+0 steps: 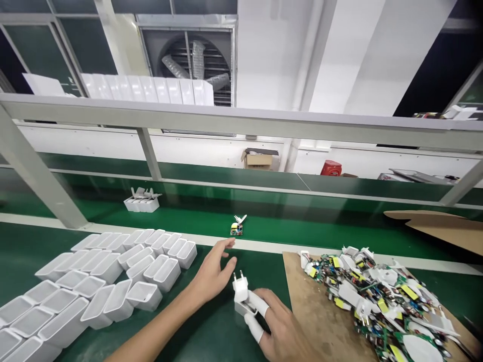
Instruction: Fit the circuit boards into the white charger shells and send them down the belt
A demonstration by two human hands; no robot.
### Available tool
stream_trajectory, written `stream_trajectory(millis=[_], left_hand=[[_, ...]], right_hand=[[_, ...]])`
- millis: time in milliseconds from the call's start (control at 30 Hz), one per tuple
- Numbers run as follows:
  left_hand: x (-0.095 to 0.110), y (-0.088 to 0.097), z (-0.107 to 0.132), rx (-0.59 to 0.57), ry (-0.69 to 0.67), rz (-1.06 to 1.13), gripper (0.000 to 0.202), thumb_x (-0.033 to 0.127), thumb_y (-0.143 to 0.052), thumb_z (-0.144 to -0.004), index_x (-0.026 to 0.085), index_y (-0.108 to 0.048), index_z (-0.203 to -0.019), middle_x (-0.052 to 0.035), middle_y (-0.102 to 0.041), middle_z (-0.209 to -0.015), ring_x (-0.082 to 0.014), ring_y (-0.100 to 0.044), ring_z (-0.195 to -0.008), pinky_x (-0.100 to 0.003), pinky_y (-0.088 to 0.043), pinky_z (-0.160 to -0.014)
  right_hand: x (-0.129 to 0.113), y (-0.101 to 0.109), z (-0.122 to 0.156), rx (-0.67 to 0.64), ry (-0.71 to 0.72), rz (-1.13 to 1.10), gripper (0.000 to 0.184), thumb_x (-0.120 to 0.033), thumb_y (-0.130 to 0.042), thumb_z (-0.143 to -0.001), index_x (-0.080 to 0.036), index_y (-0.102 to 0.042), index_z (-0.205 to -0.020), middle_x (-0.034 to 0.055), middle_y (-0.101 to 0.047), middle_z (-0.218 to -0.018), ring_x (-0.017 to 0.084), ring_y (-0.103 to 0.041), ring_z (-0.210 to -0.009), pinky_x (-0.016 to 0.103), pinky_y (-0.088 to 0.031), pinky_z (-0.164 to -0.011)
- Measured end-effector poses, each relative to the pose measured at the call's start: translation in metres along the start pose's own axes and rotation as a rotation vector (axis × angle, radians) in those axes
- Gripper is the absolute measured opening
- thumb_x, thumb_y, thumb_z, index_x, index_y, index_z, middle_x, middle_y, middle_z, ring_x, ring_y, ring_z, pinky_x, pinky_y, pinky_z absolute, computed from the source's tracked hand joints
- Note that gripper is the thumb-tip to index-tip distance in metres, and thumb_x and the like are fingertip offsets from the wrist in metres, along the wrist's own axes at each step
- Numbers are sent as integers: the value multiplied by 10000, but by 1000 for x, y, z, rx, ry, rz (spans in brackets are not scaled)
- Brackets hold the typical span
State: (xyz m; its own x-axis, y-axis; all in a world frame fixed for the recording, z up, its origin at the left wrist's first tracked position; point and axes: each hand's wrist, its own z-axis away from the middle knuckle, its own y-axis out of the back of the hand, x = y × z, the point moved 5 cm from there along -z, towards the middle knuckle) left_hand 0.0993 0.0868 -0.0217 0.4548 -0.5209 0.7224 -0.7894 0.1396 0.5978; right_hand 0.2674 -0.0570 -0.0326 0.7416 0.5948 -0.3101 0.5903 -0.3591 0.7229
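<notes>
My right hand [277,322], with white covers on two fingertips, grips a white plug charger [240,291] near the front of the bench. The charger's two metal pins point up, and its lower casing lies between my thumb and fingers. To its left, my left hand [215,269] reaches forward at the pale strip along the bench's far side. Its thumb and fingers are apart, with nothing held. Just beyond those fingertips, a small circuit board [236,230] with a yellow part and a white plug piece sits on the green belt.
Rows of white casings [90,284] cover the left of the bench. On brown cardboard [298,301] at right lies a heap of circuit boards [377,296] with white plug parts. A small casing group [142,201] stands on the belt, below a metal rail [241,120].
</notes>
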Motion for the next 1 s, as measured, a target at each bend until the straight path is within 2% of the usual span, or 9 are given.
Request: stream_trajectory(millis=[100, 200, 367, 467, 633, 767, 833, 933, 1000], left_hand=[[-14, -10, -47, 40, 74, -115, 509, 210, -655, -961, 181, -529, -1454, -141, -566, -1497, -311, -509, -1430, -519, -419, -1218], [-31, -22, -84, 104, 225, -214, 506, 292, -729, -980, 180, -558, -1443, -144, -524, -1537, -365, -503, -1420, -615, -423, -1180], [-36, -26, -104, 195, 373, -297, 414, 368, -703, -1020, 185, -609, -1379, -123, -593, -1441, -328, -605, -1285, -579, -511, -1087], [-26, -23, -85, 190, 333, -307, 433, 351, -702, -1012, 182, -590, -1394, -122, -602, -1419, -325, -602, -1280, -568, -502, -1089], [-7, -14, -6, 3, 182, -291, 574, 148, -762, -808, 180, -624, -1364, -118, -677, -1309, -337, -597, -1296, -495, -475, -1148], [19, -4, 44, -53, 86, -239, 710, 309, -831, -802, 229, -560, -1453, -142, -514, -1538, -408, -454, -1456, -608, -413, -1195], [42, -8, 54, -65, -25, -125, 790, 338, -825, -846, 279, -446, -1537, -133, -443, -1596, -365, -483, -1439, -563, -455, -1177], [74, -23, 56, -54, -210, -14, 793, 212, -800, -857, 304, -391, -1530, -108, -559, -1475, -300, -592, -1283, -501, -520, -1108], [86, -31, 54, -20, -261, -8, 813, 141, -797, -825, 306, -386, -1507, -83, -628, -1372, -291, -605, -1216, -495, -539, -1068]], right_hand=[[-2, 1, -1, -7, -1, 8, 390, -100, -443, -976, -198, -588, -1324, 124, -712, -1210, 240, -769, -960, 334, -667, -842], [-2, 4, -1, -18, -25, -12, 383, -114, -437, -977, -217, -616, -1301, 117, -710, -1218, 229, -772, -971, 301, -661, -834], [18, 15, 5, 149, -154, -178, 287, -219, -512, -1029, -227, -696, -1250, 105, -730, -1211, 188, -774, -951, 258, -637, -891], [44, 14, 10, 337, -360, -535, 251, -330, -645, -993, -217, -761, -1185, 118, -741, -1236, 220, -754, -1084, 292, -628, -960], [66, 6, 11, 460, -571, -879, 411, -469, -720, -953, -184, -733, -1248, 156, -744, -1271, 259, -758, -1100, 417, -626, -1011], [59, 1, 8, 445, -704, -1132, 500, -524, -813, -859, -183, -731, -1216, 152, -786, -1196, 311, -768, -1082, 506, -647, -958], [48, -3, 6, 396, -757, -1260, 475, -524, -787, -875, -175, -736, -1192, 154, -796, -1166, 321, -784, -1031, 517, -662, -896], [32, -8, 4, 309, -809, -1406, 476, -560, -769, -861, -157, -759, -1114, 149, -813, -1058, 320, -801, -912, 525, -658, -857], [28, -10, 4, 275, -840, -1461, 519, -610, -795, -807, -154, -772, -1054, 141, -815, -979, 325, -800, -855, 523, -657, -828]])
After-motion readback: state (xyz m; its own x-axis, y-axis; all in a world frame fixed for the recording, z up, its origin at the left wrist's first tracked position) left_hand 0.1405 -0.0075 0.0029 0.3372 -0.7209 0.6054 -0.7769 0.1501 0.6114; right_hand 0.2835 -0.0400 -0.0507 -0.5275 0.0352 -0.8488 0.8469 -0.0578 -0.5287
